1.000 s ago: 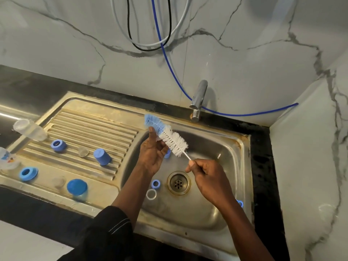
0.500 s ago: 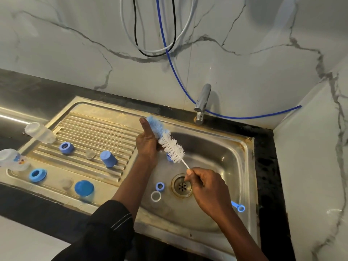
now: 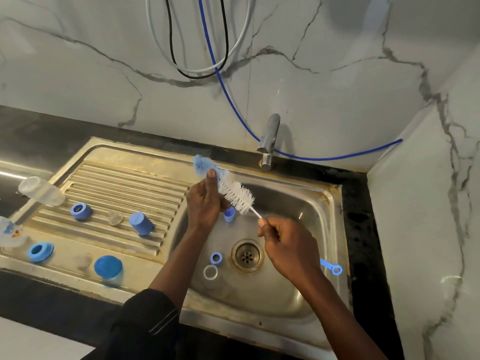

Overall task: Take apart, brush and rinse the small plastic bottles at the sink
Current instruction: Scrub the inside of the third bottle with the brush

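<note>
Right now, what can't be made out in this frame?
1. Head view: the left hand hides most of the blue piece it holds.
2. Head view: the right hand covers the brush handle, so whether the blue loop joins it is unclear.
3. Head view: the clear bottle at the left edge is cut off and blurred.

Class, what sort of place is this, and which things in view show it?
Most likely a kitchen washing-up spot: a steel sink with a ribbed drainboard, a tap behind it, and a dark counter against a marble-patterned wall.
</note>
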